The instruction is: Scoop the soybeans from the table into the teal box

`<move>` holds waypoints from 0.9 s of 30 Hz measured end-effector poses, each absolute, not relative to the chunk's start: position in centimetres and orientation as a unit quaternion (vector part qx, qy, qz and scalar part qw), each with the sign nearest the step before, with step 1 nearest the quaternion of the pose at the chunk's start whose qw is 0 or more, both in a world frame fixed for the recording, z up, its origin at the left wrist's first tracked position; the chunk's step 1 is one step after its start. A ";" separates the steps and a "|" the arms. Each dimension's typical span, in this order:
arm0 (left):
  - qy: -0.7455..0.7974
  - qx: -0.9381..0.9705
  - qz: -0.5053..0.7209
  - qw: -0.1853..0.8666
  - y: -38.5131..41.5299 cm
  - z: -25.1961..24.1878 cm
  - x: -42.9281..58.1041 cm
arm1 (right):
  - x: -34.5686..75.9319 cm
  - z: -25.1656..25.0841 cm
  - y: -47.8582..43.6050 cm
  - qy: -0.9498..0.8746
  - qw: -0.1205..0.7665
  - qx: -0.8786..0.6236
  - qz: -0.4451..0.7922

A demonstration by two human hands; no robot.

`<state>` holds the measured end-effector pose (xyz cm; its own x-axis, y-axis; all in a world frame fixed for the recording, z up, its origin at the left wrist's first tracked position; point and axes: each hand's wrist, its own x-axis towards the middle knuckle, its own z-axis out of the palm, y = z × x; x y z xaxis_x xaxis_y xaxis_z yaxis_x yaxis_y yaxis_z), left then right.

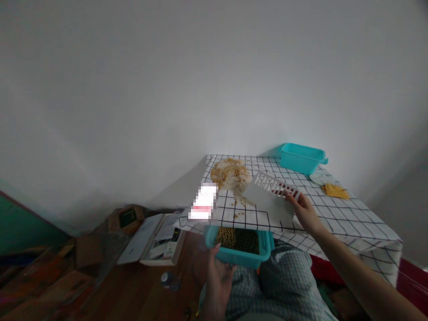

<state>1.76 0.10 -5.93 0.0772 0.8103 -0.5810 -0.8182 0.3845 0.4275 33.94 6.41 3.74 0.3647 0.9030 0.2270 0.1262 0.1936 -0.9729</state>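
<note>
The left hand (220,274) clasps a round-cornered teal box (240,258) at the near edge of the checked surface (347,218), tan beans (225,237) filling one side, dark green beans (247,240) the other; the right hand (303,211) pinches a flat white board (265,201), slotted along its top, near that edge.

Beans (230,168) lie on cloth (337,220) behind the container (242,257).

Readable text: 0 | bright panel (203,200): pixelated, illegible | labels, brands, numbers, signs: 0 legible
</note>
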 end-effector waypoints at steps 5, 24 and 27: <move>0.396 -0.009 0.553 0.733 0.1 -5.9 1.6 | 33.2 3.3 6.8 -0.481 0.616 -0.552 0.293; 0.379 -0.016 0.564 0.733 0.1 -6.2 1.7 | 32.1 3.2 6.5 -0.489 0.583 -0.550 0.345; 0.382 -0.004 0.559 0.736 0.1 -6.3 1.7 | 32.2 3.3 7.1 -0.486 0.596 -0.544 0.336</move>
<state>1.66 0.09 -6.26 0.0847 0.8200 -0.5661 -0.8256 0.3759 0.4209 32.16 7.05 3.34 0.3021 0.9292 0.2130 0.1282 0.1818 -0.9749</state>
